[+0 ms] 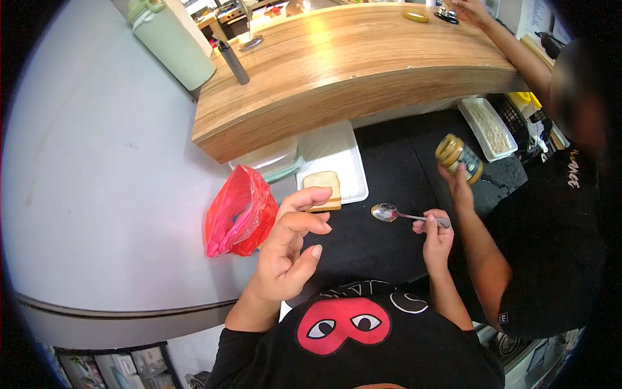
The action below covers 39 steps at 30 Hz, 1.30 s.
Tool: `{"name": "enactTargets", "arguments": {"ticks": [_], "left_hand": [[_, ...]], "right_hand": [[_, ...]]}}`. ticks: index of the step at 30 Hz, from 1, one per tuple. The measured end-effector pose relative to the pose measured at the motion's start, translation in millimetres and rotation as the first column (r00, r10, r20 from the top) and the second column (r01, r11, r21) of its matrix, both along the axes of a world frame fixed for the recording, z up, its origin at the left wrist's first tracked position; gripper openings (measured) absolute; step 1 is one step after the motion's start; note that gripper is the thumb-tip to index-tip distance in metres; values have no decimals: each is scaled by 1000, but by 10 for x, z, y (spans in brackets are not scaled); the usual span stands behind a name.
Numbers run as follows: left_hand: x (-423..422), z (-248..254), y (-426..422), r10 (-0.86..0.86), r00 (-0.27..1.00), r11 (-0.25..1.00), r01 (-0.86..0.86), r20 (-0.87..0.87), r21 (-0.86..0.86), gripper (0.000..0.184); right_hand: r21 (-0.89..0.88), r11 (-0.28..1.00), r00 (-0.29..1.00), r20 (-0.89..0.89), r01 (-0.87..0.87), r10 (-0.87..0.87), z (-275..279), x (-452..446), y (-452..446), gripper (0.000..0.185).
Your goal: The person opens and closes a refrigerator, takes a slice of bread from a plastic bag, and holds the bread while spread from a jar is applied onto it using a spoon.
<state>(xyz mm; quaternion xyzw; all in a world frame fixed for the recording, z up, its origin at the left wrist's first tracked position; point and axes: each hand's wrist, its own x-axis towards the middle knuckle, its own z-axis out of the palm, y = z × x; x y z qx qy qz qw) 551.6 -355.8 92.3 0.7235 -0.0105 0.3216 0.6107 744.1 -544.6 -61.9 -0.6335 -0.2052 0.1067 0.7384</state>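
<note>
My left hand (288, 249) is raised with nothing in it, its fingers bent and spread apart. Just beyond its fingertips, slices of white bread (322, 183) lie stacked on the near part of a white tray (353, 165). In my right hand (437, 238) is a metal spoon (387, 212), held by the handle with its bowl pointing left over the black counter. A co-worker at the right grips a jar (459, 157) of yellowish-brown contents, tilted, close above my spoon hand. Its label is too blurred to read.
A red plastic bag (241, 214) stands open left of my left hand, beside a lidded container (275, 161). A wooden shelf (311, 58) overhangs the black counter (395, 149). Its left end carries a green bottle (172, 48). At the back right is a white container (489, 129).
</note>
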Motion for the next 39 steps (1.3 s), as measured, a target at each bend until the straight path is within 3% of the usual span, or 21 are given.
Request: {"name": "enactTargets", "arguments": {"ticks": [6,9,27,33,36,39], "left_hand": [[-12,-53,39,-23,999,1000,23,-29,19,16],[-18,-75,67,-77,997,997,76,-33,-9,29],[-11,-91,61,-112,993,994,111,-45,-16,32],[1,-116,40,-133,990,991,132,-49,-23,30],[25,-96,5,-83,994,996,85,-68,31,17],[38,-72,-10,-93,993,995,96,-75,37,17]], "right_hand": [[-12,1000,1000,22,23,-23,1,-24,15,12],[-13,1000,999,28,27,-27,-13,-22,15,12],[-30,999,998,58,15,-13,-36,-51,20,12],[-17,1000,999,46,-3,3,-60,-67,10,11],[-28,1000,999,52,1,0,-78,-60,10,11],[-33,999,999,46,-9,10,-41,-57,9,11]]}}
